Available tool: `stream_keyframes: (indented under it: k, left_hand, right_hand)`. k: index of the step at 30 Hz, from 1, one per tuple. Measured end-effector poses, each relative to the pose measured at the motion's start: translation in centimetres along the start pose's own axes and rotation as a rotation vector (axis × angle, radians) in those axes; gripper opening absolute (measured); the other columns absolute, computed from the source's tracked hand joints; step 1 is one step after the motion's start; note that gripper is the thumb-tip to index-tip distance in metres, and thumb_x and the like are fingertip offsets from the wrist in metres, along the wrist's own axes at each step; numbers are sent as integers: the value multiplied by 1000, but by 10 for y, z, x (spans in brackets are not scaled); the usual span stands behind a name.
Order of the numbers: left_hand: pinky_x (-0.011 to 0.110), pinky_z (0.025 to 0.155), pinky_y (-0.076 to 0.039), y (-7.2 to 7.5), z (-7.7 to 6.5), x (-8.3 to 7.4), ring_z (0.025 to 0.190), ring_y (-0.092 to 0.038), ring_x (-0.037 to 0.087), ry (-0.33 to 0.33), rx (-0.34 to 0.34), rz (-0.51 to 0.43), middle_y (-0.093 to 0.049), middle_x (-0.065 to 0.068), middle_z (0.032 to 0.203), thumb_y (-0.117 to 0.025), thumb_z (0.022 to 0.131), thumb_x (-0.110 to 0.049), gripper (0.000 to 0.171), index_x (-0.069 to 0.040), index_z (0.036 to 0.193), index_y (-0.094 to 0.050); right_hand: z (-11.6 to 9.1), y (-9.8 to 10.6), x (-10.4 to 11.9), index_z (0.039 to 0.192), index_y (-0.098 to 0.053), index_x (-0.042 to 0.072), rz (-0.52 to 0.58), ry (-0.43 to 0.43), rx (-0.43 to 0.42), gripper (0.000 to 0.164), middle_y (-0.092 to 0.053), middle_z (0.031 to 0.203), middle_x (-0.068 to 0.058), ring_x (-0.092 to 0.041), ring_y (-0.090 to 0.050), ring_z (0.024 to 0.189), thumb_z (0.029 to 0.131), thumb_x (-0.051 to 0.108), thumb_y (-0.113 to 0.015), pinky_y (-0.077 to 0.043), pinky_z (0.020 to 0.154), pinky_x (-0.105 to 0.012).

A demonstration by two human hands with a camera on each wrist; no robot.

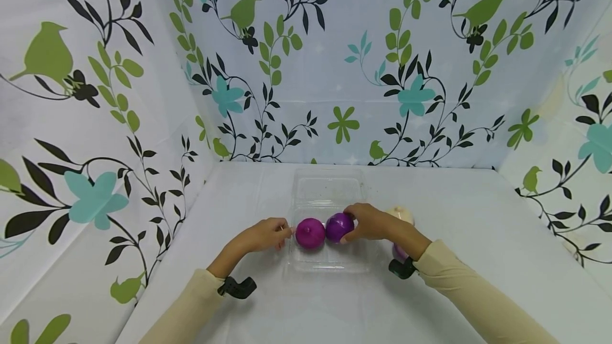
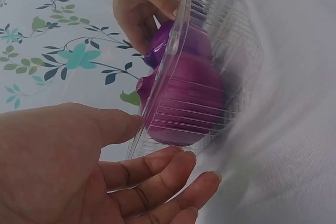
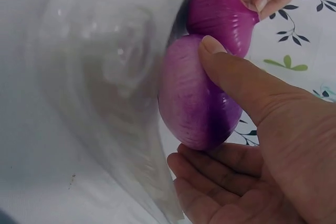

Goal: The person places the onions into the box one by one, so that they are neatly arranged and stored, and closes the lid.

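Note:
A clear plastic clamshell box (image 1: 330,265) lies on the white table with its lid (image 1: 329,187) folded back. One magenta-purple onion (image 1: 309,234) sits in the left part of the base. Beside it, touching it, is a darker purple onion (image 1: 337,229), which my right hand (image 1: 370,223) holds between thumb and fingers from the right; the right wrist view shows this onion (image 3: 191,93) close up. My left hand (image 1: 264,233) pinches the left rim of the box, thumb (image 2: 123,125) at the edge and fingers below it outside the wall.
A pale cream round item (image 1: 402,213) and another purple item (image 1: 399,252) lie right of the box, partly hidden by my right forearm. A printed cloth (image 1: 354,68) with birds and leaves walls the table at the back and sides.

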State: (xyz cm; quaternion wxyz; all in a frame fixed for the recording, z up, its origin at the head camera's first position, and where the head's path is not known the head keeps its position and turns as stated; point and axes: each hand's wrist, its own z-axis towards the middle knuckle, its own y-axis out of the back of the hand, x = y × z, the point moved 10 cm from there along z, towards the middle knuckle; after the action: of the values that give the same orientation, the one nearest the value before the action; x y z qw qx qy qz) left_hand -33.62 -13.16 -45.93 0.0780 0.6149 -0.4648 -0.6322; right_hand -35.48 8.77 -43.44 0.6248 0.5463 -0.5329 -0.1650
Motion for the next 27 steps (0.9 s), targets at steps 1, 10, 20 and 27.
stream_keyframes:
  k: [1, 10, 20, 27]
  left_hand:
    - [32, 71, -48, 0, 0, 0, 77, -63, 20, 0, 0, 0, -68, 9, 82, -56, 110, -30, 31, -1, 101, -64]
    - [32, 70, -47, 0, -1, -2, 76, -61, 19, 2, -2, 13, -68, 8, 81, -55, 110, -31, 33, -1, 100, -64]
    - [32, 70, -47, 0, 0, -1, 76, -61, 20, -3, -1, -2, -67, 9, 82, -56, 110, -30, 32, -1, 101, -64]
    - [32, 70, -46, 0, -1, -3, 77, -61, 21, -10, -3, 0, -68, 10, 81, -56, 110, -29, 32, -1, 99, -64]
  right_hand:
    - [0, 0, 0, 139, -60, -4, -4, -1, 0, 79, -68, 130, -14, -29, -62, 124, 81, 37, -93, -53, 105, -47]
    - [2, -3, 1, 137, -61, -5, -61, -19, -6, 78, -68, 128, -15, -29, -62, 122, 80, 36, -94, -52, 106, -46]
    - [0, -2, 0, 134, -63, -4, -105, -51, -11, 76, -67, 124, -14, -27, -61, 119, 79, 38, -95, -53, 105, -45]
    - [-2, -3, 1, 135, -62, -4, -141, -48, -25, 78, -66, 122, -14, -27, -60, 117, 79, 40, -94, -52, 105, -45]
